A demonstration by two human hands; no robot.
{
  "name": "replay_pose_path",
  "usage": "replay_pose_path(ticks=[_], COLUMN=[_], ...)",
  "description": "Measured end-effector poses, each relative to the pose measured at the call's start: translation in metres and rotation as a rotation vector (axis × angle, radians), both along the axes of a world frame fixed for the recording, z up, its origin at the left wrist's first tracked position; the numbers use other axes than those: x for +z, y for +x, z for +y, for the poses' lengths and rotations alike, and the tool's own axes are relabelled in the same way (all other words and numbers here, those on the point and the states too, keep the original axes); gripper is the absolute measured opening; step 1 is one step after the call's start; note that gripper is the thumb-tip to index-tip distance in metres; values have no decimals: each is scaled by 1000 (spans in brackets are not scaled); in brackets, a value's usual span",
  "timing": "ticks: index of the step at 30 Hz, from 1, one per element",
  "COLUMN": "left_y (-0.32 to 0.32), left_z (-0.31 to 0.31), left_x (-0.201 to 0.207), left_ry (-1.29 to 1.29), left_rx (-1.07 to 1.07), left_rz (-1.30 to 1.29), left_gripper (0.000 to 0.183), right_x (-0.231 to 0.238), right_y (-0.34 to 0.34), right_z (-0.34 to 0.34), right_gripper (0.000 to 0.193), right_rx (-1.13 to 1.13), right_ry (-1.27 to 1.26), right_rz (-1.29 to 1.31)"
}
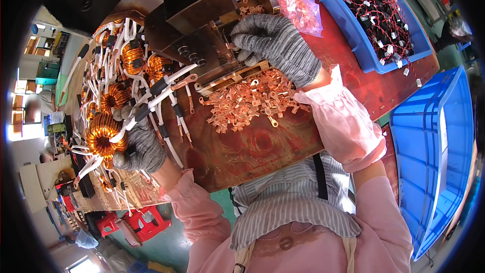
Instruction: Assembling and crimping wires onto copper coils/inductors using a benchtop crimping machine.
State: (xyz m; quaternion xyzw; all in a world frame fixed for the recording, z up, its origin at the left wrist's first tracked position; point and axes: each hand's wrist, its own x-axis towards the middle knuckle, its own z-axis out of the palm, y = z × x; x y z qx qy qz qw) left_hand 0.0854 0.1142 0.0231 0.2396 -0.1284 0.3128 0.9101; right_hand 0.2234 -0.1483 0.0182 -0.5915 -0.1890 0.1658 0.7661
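Observation:
My left hand [144, 146], in a grey knit glove, is closed around a toroidal coil [96, 134] wound with copper wire. White-sleeved leads with black sections come off it, and one lead [174, 82] ends in a copper lug and points toward a dark metal press [197, 45]. At the press tooling my right hand [275, 45], gloved the same way, has its fingers curled together. Whatever is between its fingertips is hidden. Just below this hand lies a heap of loose copper lugs [252, 102] on the reddish tabletop [252, 154].
More copper coils [134, 58] with white leads crowd the left side. Behind my right hand stands a clear bag [298, 2] of copper pieces. A blue tray [371, 58] holds red-wired parts, and a larger blue bin [419, 136] stands at right. Red stools [144, 225] are below left.

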Motion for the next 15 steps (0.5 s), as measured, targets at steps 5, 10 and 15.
replay_pose_path(ticks=[5, 10, 15], left_y=[2, -1, -2], left_z=[-1, -2, 3], left_x=[-1, -1, -7], left_ry=[-22, 52, 37], left_rx=[-55, 48, -31], left_rz=[-46, -7, -60], left_gripper=[80, 77, 79], right_x=[3, -2, -1], right_y=[0, 0, -2], right_z=[-5, -3, -2], right_gripper=[16, 15, 15], right_rx=[-6, -22, -27], right_ry=[-102, -20, -80], right_rz=[-20, -66, -53])
